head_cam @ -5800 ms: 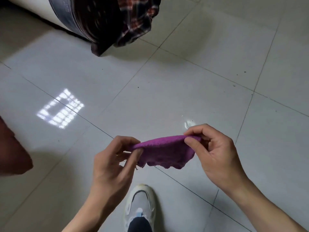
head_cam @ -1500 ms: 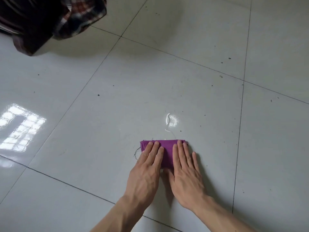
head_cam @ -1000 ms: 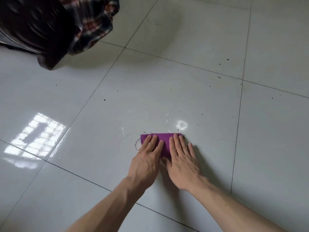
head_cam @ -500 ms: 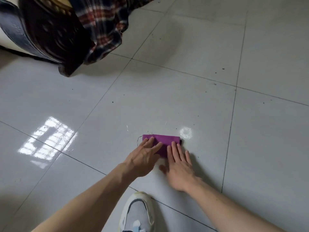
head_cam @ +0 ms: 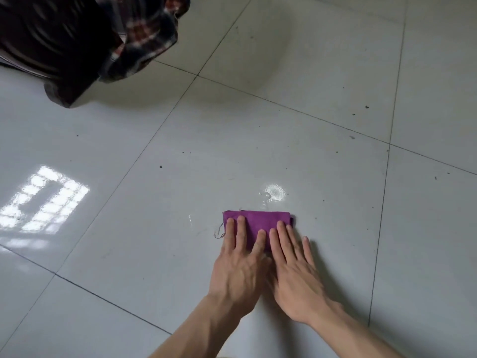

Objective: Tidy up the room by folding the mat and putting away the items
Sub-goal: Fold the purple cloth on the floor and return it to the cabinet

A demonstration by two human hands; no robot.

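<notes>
Purple cloth (head_cam: pixel 258 222): folded into a small flat rectangle, lying on the floor in front of the person; a loose thread trails from its left end.
Left hand (head_cam: pixel 238 270): flat, fingers straight and slightly spread, pressing down on the left part of the cloth.
Right hand (head_cam: pixel 295 277): flat beside the left, fingers straight and close together, fingertips on the right part of the cloth, little finger on the tile.
Floor (head_cam: pixel 322 99): glossy pale tiles with dark grout lines, specks of dirt, bright window reflection at left.
Plaid fabric (head_cam: pixel 147 37): dark checked cloth hanging at upper left, well apart from the hands.
</notes>
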